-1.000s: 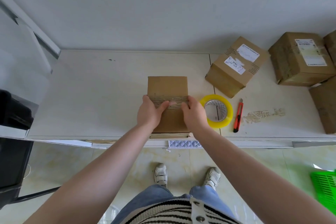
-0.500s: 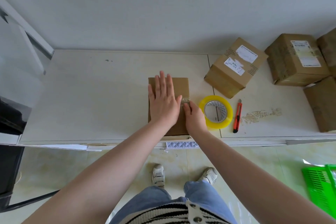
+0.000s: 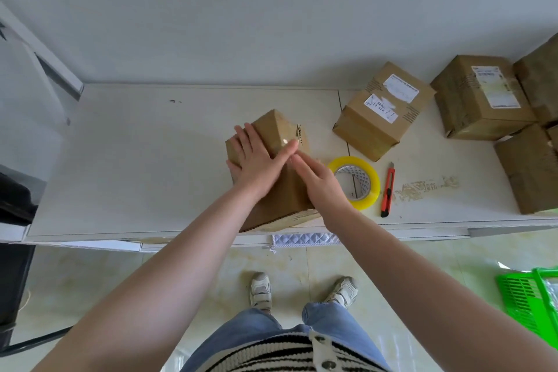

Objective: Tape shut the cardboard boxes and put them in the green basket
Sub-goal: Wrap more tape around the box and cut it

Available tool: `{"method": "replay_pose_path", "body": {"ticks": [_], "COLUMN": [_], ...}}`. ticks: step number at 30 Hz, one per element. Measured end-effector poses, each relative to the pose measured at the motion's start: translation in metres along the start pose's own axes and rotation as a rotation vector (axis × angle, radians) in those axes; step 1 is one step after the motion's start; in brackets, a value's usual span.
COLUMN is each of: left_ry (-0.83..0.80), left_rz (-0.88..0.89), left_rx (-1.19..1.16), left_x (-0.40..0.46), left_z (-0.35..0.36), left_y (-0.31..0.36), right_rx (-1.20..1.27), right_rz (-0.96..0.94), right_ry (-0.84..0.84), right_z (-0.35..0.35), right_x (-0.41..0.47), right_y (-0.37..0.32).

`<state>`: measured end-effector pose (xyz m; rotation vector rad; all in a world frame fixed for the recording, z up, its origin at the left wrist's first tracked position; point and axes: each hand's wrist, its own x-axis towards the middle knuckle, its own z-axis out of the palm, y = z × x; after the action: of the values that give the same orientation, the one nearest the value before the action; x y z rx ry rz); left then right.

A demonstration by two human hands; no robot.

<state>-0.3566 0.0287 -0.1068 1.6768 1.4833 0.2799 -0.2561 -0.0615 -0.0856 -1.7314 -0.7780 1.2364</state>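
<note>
While both forearms reach forward over the front edge of the white table (image 3: 126, 160), the small cardboard box (image 3: 279, 136) sits near the middle of that front edge, turned at an angle and tipped so that one corner points away toward the wall; whether its near bottom edge rests on the table or is lifted, I cannot tell. Lying flat across the box's top left face is the left hand (image 3: 256, 160), palm down, fingers straight and spread, the thumb stretched out to the right along the taped ridge; it presses on the cardboard without curling round it. Meeting it from the right side, the right hand (image 3: 317, 178) has straight fingers laid against the box's right face, their tips just beside the left thumb, gripping nothing. A glossy strip of clear tape (image 3: 283, 142) catches the light near where the two hands meet. Just right of the box, partly behind the right wrist, a yellow tape roll (image 3: 370, 187) lies flat, with an orange utility knife (image 3: 388, 190) just beyond it, near the front edge. Toward the back right corner stand a labelled box (image 3: 383, 109) and more cardboard boxes (image 3: 480, 96) beside it. Down on the floor at the far right, the green basket (image 3: 525, 299) shows only in part.
</note>
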Motion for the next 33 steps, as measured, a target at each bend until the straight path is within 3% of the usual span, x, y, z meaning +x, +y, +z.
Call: {"method": "replay_pose_path", "body": {"ticks": [2, 4, 6, 8, 11, 14, 22, 26, 29, 33], "left_ry": [-0.087, -0.217, -0.285, -0.27, -0.241, -0.128, -0.042, -0.085, -0.135, -0.327], "left_rz": [-0.026, -0.038, -0.023, -0.017, -0.078, -0.123, -0.114, -0.065, -0.054, -0.165], "left_rx": [-0.293, -0.61, -0.763, -0.766, -0.735, -0.562, -0.408, -0.459, -0.557, -0.951], "left_x": [-0.003, -0.007, -0.011, -0.017, -0.018, -0.012, -0.005, -0.008, -0.012, -0.017], "left_z": [-0.009, -0.015, -0.015, -0.011, -0.002, 0.008, 0.016, 0.012, 0.001, -0.026], "left_y": [0.004, -0.001, -0.009, -0.013, -0.008, -0.002, -0.003, -0.005, -0.012, -0.031], "right_rx": [-0.155, -0.284, -0.376, -0.481, -0.305, -0.146, -0.168, -0.151, 0.06, 0.113], "right_rz": [-0.099, -0.202, -0.155, 0.008, 0.127, 0.11, 0.072, 0.075, 0.141, 0.111], "right_ry": [0.048, 0.203, 0.309, 0.267, 0.128, 0.131, 0.158, 0.137, 0.063, 0.078], "right_z": [-0.001, -0.002, -0.005, -0.009, -0.011, -0.007, -0.006, -0.005, -0.014, -0.035], "right_x": [-0.003, -0.003, 0.004, 0.013, 0.019, 0.017, 0.022, 0.021, 0.016, 0.011], "right_y": [-0.007, -0.009, -0.007, -0.004, 0.004, 0.01, 0.014, 0.013, 0.011, 0.019]}}
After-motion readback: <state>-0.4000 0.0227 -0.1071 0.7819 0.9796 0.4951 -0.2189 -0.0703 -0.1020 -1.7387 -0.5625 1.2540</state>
